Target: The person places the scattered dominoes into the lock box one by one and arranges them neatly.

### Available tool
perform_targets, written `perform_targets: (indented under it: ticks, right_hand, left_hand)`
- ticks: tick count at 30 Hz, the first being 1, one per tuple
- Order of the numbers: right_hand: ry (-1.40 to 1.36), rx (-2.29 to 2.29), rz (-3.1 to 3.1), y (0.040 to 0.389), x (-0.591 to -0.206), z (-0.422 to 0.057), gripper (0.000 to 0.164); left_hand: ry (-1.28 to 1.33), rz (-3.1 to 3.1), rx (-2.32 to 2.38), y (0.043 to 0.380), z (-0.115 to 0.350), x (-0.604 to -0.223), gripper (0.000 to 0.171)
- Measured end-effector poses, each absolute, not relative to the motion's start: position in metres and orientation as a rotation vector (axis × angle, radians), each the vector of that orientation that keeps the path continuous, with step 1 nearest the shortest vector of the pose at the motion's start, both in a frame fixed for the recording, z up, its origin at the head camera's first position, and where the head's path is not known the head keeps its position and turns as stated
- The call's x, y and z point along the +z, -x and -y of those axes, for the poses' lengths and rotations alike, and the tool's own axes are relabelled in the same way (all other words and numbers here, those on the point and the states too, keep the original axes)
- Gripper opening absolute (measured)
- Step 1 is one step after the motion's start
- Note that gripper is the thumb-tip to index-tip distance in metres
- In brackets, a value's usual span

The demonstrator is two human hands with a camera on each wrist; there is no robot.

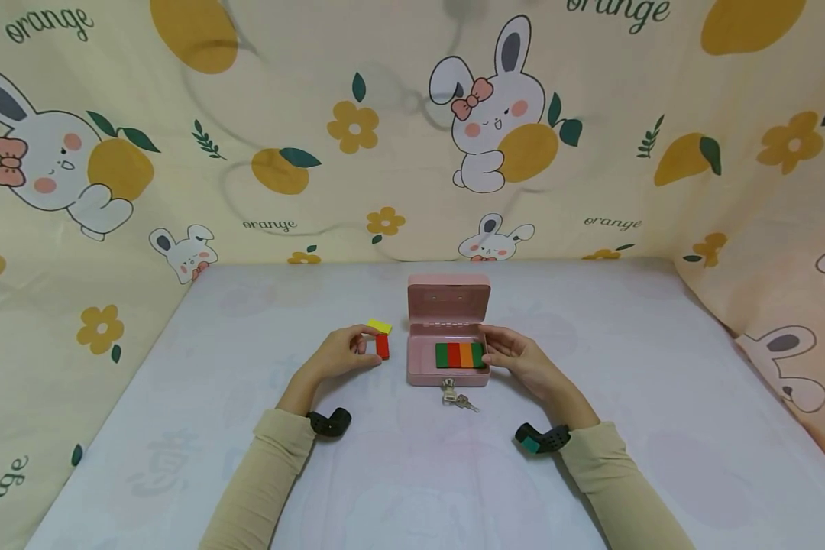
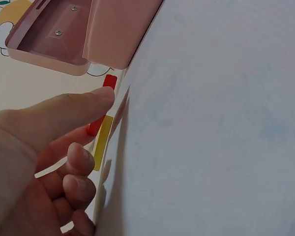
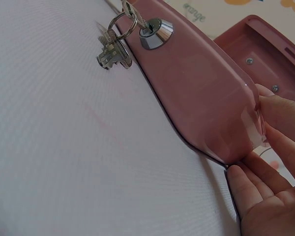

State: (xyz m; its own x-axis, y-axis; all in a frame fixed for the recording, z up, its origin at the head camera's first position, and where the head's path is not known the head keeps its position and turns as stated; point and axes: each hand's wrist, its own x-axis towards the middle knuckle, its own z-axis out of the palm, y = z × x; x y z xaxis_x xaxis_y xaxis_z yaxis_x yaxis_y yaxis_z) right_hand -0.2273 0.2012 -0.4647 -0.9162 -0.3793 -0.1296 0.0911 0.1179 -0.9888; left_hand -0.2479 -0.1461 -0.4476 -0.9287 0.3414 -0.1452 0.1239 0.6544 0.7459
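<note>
Red block (image 1: 383,347) is pinched betw. thumb & finger of L hand (image 1: 340,354), just L of pink box (image 1: 421,379); yellow block (image 1: 380,327) is seen just behind it. R side of box is gripped by R hand (image 1: 522,359), fingers curled at rim & outer wall. Inside, green, red & orange blocks (image 1: 459,355) are set in a row. Lid (image 1: 449,299) is raised; keys (image 3: 115,51) are hung from front lock (image 3: 157,35).

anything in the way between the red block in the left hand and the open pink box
Nothing visible blocks it: only bare tabletop lies between the red block and the pink box, though its left wall would need clearing. The lid stands open behind.
</note>
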Motion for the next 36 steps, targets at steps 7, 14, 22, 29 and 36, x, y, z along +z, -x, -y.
perform_targets:
  ticks: [7,14,22,29,36]
  right_hand:
    - [0.279,-1.855,-2.065,0.227,-0.466,-0.202,0.061]
    - [0.289,-1.857,-2.057,0.228,-0.469,-0.203,0.064]
    - [0.288,-1.841,-2.066,0.227,-0.468,-0.204,0.064]
    - [0.297,-1.825,-2.073,0.227,-0.466,-0.205,0.062]
    - [0.301,-1.833,-2.072,0.227,-0.464,-0.203,0.064]
  left_hand:
    - [-0.367,-2.597,1.145,0.247,0.144,-0.444,0.050]
    - [-0.414,-2.599,1.175,0.244,0.141,-0.439,0.048]
    - [-0.522,-2.601,1.230,0.240,0.137,-0.433,0.047]
    - [-0.586,-2.599,1.288,0.237,0.130,-0.429,0.047]
    - [-0.577,-2.567,1.365,0.232,0.122,-0.424,0.047]
